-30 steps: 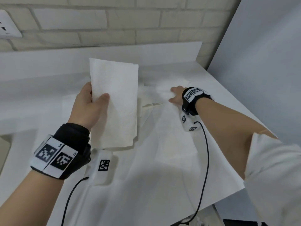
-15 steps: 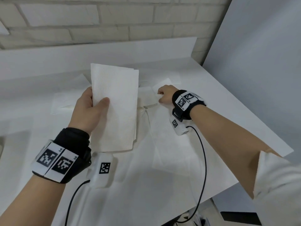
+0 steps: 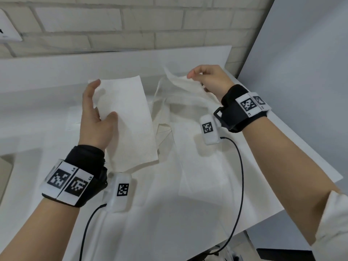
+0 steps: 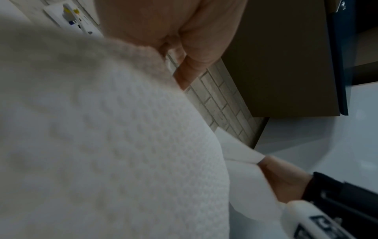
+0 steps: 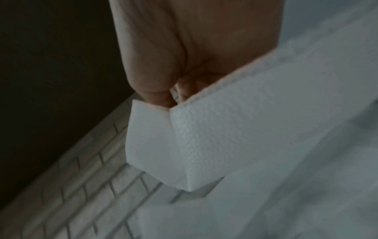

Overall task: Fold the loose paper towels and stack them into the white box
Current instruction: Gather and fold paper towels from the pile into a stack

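My left hand holds a folded towel upright above the table, thumb curled over its front face and the other digits behind it; in the left wrist view the towel fills most of the frame and its embossed texture faces the camera. My right hand is raised to the right of the left hand, well apart from it, and pinches the upper edge of a loose towel, which hangs from the pinch down to the table. In the right wrist view the thumb and forefinger close on a corner of that towel, and the corner bends over below the pinch. Further loose sheets lie flat on the table below and between both hands; I cannot tell how many. Beyond both hands a brick wall runs along the back of the table. I cannot make out the white box in any view
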A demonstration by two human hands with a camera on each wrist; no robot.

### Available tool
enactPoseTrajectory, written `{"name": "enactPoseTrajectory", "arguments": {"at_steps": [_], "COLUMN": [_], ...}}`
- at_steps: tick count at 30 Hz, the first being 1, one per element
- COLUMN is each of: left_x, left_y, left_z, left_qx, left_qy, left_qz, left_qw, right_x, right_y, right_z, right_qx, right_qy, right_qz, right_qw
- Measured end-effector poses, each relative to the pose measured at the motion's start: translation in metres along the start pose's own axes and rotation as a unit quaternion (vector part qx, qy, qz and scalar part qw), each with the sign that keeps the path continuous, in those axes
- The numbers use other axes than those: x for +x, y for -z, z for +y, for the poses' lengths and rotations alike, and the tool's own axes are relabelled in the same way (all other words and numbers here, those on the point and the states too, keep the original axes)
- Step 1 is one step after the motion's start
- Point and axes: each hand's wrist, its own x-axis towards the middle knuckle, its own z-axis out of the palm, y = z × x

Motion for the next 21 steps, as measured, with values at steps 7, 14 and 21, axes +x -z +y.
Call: {"name": "enactPoseTrajectory", "arguments": {"at_steps": [7,14,21], "left_x": [0.011,0.010,0.002], "left_y": [0.000,0.002,-0.009], "left_z": [-0.013,-0.008,0.016], "left_qx": [0.033,0.019,-0.043], "left_qy": [0.063,0.066,0.034], "left_qz": [0.028,0.019,-0.013], "left_qw": [0.997,0.997,0.998], "right_x": [-0.017,-0.022,-0.033], "right_y": [0.000,-0.023,-0.024], "right_z": [-0.026,-0.038,-0.056], "right_qx": [0.219,0.194,0.212], "right_qy": [-0.003,0.027,0.066], "right_qz": [-0.134,-0.084,-0.062], "right_qw": [0.967,0.977,0.973]}}
